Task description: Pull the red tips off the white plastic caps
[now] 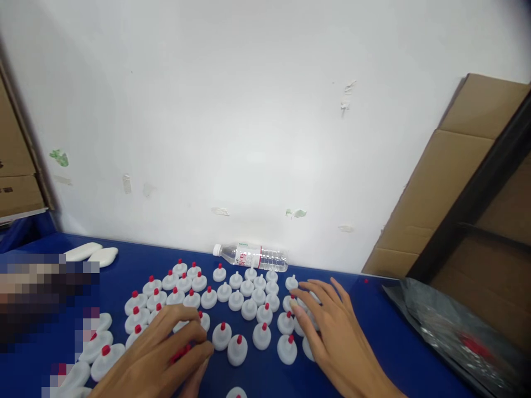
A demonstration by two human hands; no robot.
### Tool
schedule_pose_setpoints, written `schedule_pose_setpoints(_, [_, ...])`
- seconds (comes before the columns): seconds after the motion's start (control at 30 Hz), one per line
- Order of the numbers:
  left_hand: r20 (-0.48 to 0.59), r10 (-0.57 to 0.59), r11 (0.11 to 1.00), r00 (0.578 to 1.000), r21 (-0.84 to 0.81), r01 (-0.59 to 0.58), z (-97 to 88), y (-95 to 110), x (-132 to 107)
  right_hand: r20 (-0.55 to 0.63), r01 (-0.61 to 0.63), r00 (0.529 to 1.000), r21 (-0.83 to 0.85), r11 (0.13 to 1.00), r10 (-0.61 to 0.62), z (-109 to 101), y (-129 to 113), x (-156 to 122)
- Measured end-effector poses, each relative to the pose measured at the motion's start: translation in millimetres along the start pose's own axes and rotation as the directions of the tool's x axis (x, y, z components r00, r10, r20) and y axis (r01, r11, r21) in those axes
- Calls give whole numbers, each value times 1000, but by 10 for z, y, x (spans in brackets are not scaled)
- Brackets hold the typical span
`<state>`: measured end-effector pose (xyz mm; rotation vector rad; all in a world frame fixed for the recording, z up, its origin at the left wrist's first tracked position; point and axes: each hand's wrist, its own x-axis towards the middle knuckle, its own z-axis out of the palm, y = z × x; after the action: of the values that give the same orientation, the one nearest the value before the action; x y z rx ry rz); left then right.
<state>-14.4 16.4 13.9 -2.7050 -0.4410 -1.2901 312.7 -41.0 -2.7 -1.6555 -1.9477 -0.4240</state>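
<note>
White caps (232, 301), head view: a packed cluster stands on the blue table (373, 354), just in front of the water bottle (251, 257). Most carry red tips; the rows nearest the bottle look plain white.

Left hand (166, 354) is front-left of the bottle, over the near-left caps. Its fingers (186, 331) are curled in, pinching a small red piece (180, 352); can't tell exactly what it is. Right hand (332, 337) is front-right of the bottle, fingers (321, 292) spread flat, tips touching caps at the cluster's right edge.

Risks, by judgement:
- The caps stand very close together, so a sweep of either wrist would likely topple several at once.
- The spread right fingers could shove the edge caps into their neighbours.
- The red piece is tiny. A loose pinch could drop it among the red tips, where it would be hard to spot.
- The bottle lies on its side against the wall (249, 110). A knock could roll it into the back row.

Room:
- Right of the bottle is bare table, up to a crinkled dark bag (456, 326) and cardboard (448, 182).
- Left of the bottle are two white oblong pieces (93, 254). Further to the front-left lie more caps, some tipped over, partly blurred.
- Behind the bottle the wall closes things off.
- The table's near edge is out of frame.
</note>
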Motion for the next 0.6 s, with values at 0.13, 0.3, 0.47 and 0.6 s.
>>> schedule_pose_setpoints(0.13, [116,-86,994,989,78,77,-107,-22,77,46,-37,998,1,999,37,25,101,3])
schedule_pose_setpoints(0.3, [126,-35,971,991,238,4,-172,10,127,246,-203,952,64,977,182,81,200,40])
schedule_pose_setpoints(0.47, [321,-97,947,942,321,-12,-56,-62,-38,347,-263,913,89,961,217,101,266,112])
schedule_pose_setpoints(0.6, [372,-171,946,912,321,46,65,-192,-270,415,-283,887,143,948,202,90,268,140])
